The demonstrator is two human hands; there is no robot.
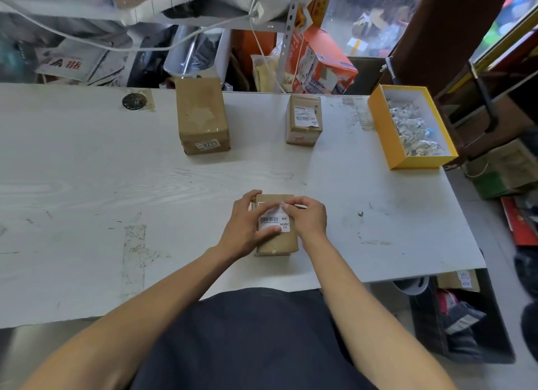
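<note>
Fingers (252, 196) of the left hand (247, 223): curled over the far left edge of the small carton (279, 242), gripping it. The thumb lies flat on the near edge of the label (275, 221).

Fingers of the right hand (311, 218): bent close together and pinching the label at its far right corner. The hand rests against the right side of the small carton.

Small carton: brown cardboard, standing on the desk (87, 185) near the front edge, a little right of centre and directly ahead of the person. Both hands are on it.

Label: white, on the top face of the small carton, with a barcode on its left part and "MX", "MXRC", "03" printed on its right part. The far corner is partly hidden by the fingertips.

Desk: pale, wood-grained and scuffed, with a worn tape patch (135, 244) on the near left.

Large carton (202, 113): brown, at far centre-left, with a sticker reading "0275" on its near face. It is well apart from the hands.

Medium carton (304, 133): brown, at far centre-right, with a white label on top.

Yellow box (380, 127): open, at the far right edge of the desk, holding crumpled paper scraps (413, 127).

Dark round disc (134, 101): at the far left of the desk.
</note>
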